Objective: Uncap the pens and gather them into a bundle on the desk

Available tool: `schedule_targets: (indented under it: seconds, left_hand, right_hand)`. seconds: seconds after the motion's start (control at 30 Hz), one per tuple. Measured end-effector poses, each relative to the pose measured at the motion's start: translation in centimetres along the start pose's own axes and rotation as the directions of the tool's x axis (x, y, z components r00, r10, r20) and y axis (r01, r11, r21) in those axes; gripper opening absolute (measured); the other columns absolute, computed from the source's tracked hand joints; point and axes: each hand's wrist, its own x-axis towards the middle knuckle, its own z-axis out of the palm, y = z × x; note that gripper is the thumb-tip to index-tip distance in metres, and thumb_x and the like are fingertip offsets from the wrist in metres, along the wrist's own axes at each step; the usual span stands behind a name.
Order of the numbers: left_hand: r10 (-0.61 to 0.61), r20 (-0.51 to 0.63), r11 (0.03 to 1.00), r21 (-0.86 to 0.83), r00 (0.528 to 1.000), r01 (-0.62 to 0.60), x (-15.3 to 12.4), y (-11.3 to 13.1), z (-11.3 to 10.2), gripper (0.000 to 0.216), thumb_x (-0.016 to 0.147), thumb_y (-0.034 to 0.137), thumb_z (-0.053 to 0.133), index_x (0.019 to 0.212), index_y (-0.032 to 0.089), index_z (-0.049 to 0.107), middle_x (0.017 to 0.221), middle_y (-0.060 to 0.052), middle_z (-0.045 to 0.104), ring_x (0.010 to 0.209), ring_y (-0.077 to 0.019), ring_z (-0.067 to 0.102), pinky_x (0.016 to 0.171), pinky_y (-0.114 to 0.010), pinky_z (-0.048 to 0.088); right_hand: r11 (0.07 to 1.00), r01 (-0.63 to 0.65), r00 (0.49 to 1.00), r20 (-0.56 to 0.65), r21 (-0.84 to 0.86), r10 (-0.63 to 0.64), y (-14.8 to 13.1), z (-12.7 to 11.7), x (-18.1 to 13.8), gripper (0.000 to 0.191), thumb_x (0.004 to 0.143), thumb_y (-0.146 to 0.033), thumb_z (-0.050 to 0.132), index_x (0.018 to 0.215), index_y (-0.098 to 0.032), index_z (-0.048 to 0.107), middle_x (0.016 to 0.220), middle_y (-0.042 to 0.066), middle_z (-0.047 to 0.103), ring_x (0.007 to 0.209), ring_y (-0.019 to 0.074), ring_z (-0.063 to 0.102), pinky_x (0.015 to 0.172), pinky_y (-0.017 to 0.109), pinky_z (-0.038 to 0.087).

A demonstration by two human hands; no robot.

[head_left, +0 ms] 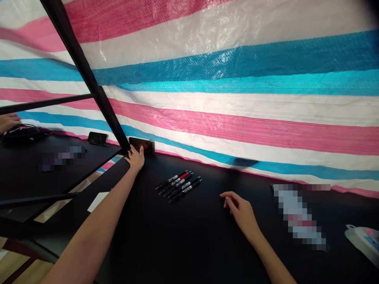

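Note:
My left hand (135,158) reaches to the far left corner of the black table (183,236) and touches a dark phone (142,145) propped against the striped tarp; its thumb lies on the screen, its fingers at the phone's left edge. My right hand (240,211) rests on the table with fingers loosely curled, holding nothing. Several pens (179,185), black with one red, lie side by side between the two hands.
A striped pink, blue and white tarp (237,98) forms the back wall. A black metal frame post (85,75) slants up at the left. A second phone (97,138) lies on a neighbouring table, with another person's hand (7,121) on cables. A white device (363,238) sits far right.

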Motion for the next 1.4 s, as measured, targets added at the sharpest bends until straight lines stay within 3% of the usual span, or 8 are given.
schedule_targets:
  seconds: [0.13, 0.27, 0.5, 0.7, 0.87, 1.07, 1.4]
  left_hand:
    - [-0.004, -0.116, 0.998, -0.067, 0.993, -0.003, 0.0, -0.2, -0.3, 0.072, 0.083, 0.055, 0.02, 0.137, 0.008, 0.013, 0.137, -0.019, 0.029, 0.13, -0.0288, 0.018, 0.103, -0.051, 0.014]
    - [-0.047, -0.126, 0.994, -0.109, 0.991, 0.033, 0.4, -0.3, -0.5, 0.068, 0.085, 0.053, 0.021, 0.137, 0.009, 0.015, 0.137, -0.015, 0.03, 0.129, -0.0281, 0.02, 0.103, -0.049, 0.018]
    - [0.063, -0.135, 0.995, -0.071, 0.989, -0.073, 0.7, -0.3, -0.5, 0.067, 0.085, 0.053, 0.019, 0.137, 0.011, 0.015, 0.138, -0.013, 0.03, 0.129, -0.027, 0.02, 0.103, -0.047, 0.021]
    - [0.035, -0.143, 0.997, -0.064, 0.989, -0.044, 0.5, -0.8, -0.4, 0.065, 0.086, 0.051, 0.017, 0.136, 0.009, 0.017, 0.136, -0.013, 0.033, 0.127, -0.028, 0.025, 0.102, -0.045, 0.025]
    - [0.076, -0.095, 0.995, -0.06, 0.993, -0.082, 0.3, -0.8, -0.4, 0.063, 0.087, 0.047, 0.02, 0.136, 0.008, 0.016, 0.136, -0.012, 0.034, 0.126, -0.0286, 0.027, 0.101, -0.043, 0.027]
    - [0.163, -0.034, 0.984, -0.068, 0.986, -0.165, -0.7, 0.0, -0.5, 0.064, 0.086, 0.047, 0.022, 0.137, 0.01, 0.009, 0.136, -0.011, 0.033, 0.128, -0.0256, 0.024, 0.103, -0.046, 0.021]
    - [0.15, 0.052, 0.987, -0.07, 0.987, -0.146, -0.8, 0.1, -0.1, 0.067, 0.085, 0.05, 0.025, 0.138, 0.013, 0.008, 0.136, -0.01, 0.034, 0.127, -0.0262, 0.025, 0.102, -0.05, 0.019]
  right_hand:
    - [0.999, 0.009, 1.0, -0.004, -0.031, -0.009, -0.1, 0.0, -0.1, 0.031, 0.081, -0.039, 0.037, 0.09, -0.023, 0.061, 0.065, 0.0, 0.059, 0.051, 0.013, 0.051, 0.051, 0.024, 0.036]
    - [0.999, 0.01, 1.0, -0.002, -0.051, -0.01, -0.1, 0.0, 0.0, 0.031, 0.081, -0.039, 0.037, 0.09, -0.023, 0.061, 0.065, 0.001, 0.06, 0.053, 0.0135, 0.052, 0.051, 0.024, 0.036]
    - [0.998, 0.0, 1.0, 0.002, -0.068, 0.0, -0.1, 0.0, 0.0, 0.03, 0.081, -0.039, 0.036, 0.091, -0.024, 0.061, 0.066, 0.0, 0.06, 0.053, 0.0137, 0.052, 0.052, 0.024, 0.037]
    - [0.997, 0.0, 1.0, 0.01, -0.074, 0.001, -0.2, -0.1, -0.1, 0.028, 0.082, -0.039, 0.037, 0.091, -0.024, 0.06, 0.066, 0.0, 0.059, 0.055, 0.0144, 0.053, 0.052, 0.024, 0.037]
    - [0.997, -0.003, 1.0, 0.017, -0.073, 0.004, -0.1, -0.1, 0.0, 0.03, 0.082, -0.039, 0.036, 0.091, -0.023, 0.06, 0.066, 0.001, 0.059, 0.055, 0.0145, 0.052, 0.053, 0.025, 0.037]
    - [0.997, -0.001, 1.0, 0.01, -0.073, 0.002, 0.0, 0.0, 0.0, 0.032, 0.081, -0.039, 0.036, 0.091, -0.022, 0.061, 0.065, 0.001, 0.059, 0.054, 0.0146, 0.053, 0.052, 0.025, 0.037]
    - [0.998, 0.002, 1.0, 0.012, -0.065, -0.002, 0.0, -0.1, 0.0, 0.031, 0.081, -0.039, 0.036, 0.091, -0.023, 0.061, 0.065, 0.001, 0.06, 0.054, 0.0146, 0.053, 0.053, 0.025, 0.038]
